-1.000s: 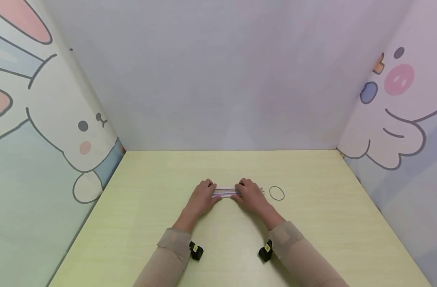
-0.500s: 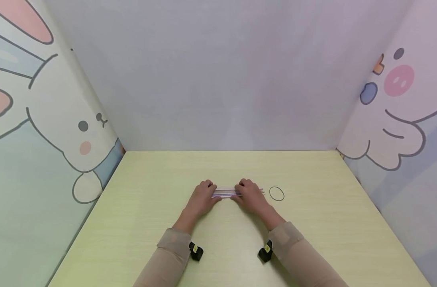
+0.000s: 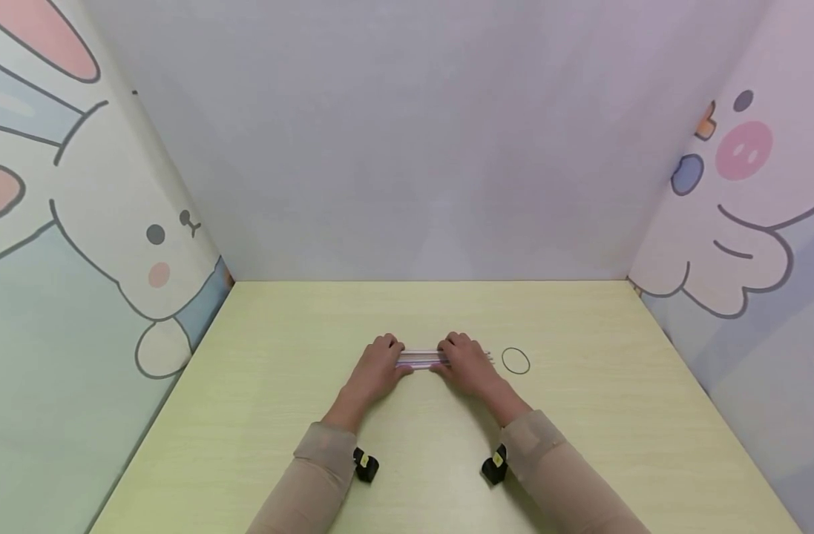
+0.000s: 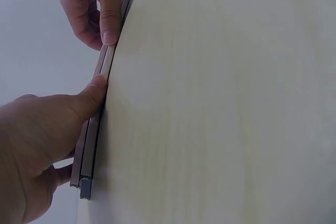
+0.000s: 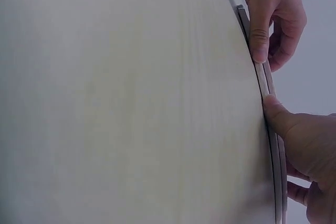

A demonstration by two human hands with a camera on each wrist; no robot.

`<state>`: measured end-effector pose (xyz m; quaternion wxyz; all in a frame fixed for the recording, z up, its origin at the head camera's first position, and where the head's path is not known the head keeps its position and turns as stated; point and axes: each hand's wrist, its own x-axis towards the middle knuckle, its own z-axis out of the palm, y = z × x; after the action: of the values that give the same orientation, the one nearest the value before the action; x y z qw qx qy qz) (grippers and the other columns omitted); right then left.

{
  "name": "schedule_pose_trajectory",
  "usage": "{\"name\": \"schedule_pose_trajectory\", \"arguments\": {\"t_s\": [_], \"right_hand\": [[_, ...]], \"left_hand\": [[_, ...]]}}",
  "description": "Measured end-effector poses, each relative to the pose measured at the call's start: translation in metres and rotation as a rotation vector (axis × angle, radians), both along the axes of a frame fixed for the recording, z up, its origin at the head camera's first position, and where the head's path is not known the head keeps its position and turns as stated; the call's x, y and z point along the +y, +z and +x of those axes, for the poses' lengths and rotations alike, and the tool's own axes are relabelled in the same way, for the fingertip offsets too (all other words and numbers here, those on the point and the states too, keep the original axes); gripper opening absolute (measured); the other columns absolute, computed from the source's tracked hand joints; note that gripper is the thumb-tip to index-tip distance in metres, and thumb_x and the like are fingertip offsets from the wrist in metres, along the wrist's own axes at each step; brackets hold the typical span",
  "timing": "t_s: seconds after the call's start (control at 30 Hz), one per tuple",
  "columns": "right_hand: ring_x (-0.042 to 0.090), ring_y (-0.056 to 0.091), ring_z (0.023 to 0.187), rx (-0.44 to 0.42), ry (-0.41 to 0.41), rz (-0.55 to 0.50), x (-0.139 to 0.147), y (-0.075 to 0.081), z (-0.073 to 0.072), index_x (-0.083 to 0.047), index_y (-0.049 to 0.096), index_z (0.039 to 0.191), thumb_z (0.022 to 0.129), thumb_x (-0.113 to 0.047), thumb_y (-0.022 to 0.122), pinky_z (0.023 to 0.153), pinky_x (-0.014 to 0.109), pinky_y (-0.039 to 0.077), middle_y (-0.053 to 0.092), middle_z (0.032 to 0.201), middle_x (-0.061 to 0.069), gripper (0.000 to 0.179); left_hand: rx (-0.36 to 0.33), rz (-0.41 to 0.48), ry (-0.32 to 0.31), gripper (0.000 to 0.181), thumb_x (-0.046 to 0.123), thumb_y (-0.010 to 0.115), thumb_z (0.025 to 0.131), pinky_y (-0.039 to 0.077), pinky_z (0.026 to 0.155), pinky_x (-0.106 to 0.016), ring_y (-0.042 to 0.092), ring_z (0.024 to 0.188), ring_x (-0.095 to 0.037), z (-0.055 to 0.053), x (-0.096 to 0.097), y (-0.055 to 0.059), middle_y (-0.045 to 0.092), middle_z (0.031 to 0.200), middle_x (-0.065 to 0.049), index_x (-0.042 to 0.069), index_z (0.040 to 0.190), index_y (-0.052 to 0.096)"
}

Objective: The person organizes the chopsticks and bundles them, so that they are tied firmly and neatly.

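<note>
Several slim, straight sticks (image 3: 420, 360) lie side by side across the middle of the table, pale, dark and purplish in tone. My left hand (image 3: 378, 367) grips their left part, thumb on the near side and fingers on the far side. On the right part my right hand (image 3: 469, 367) has the same hold, with thin stick ends poking out beyond it. The left wrist view shows squared ends of the sticks (image 4: 89, 153) at slightly different lengths, past the left hand (image 4: 42, 135). In the right wrist view the right thumb (image 5: 278, 114) presses along the near edge.
A thin dark ring (image 3: 503, 360), like a rubber band, lies on the table just right of the right hand. The pale wooden table (image 3: 580, 445) meets a plain back wall (image 3: 433, 148) and side walls with cartoon animals. Black wrist cameras (image 3: 366, 466) sit at both cuffs.
</note>
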<state>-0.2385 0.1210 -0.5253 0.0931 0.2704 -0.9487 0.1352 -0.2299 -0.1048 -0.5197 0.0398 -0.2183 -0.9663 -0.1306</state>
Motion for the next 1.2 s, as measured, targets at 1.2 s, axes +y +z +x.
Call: {"name": "schedule_pose_trajectory", "arguments": {"t_s": [1.2], "right_hand": [[0.019,0.056,0.082,0.035,0.061,-0.068,0.003,-0.0034,-0.0005,-0.007,0.075,0.101,0.088,-0.028,0.079,0.073,0.036,0.049,0.064,0.096,0.005,0.025]], "left_hand": [[0.025,0.054,-0.001,0.035,0.029,0.074,0.093,0.048,0.084,-0.037,0.054,0.097,-0.022,0.0017,0.0033,-0.0057,0.058,0.108,-0.005,0.003,0.116,0.07]]}}
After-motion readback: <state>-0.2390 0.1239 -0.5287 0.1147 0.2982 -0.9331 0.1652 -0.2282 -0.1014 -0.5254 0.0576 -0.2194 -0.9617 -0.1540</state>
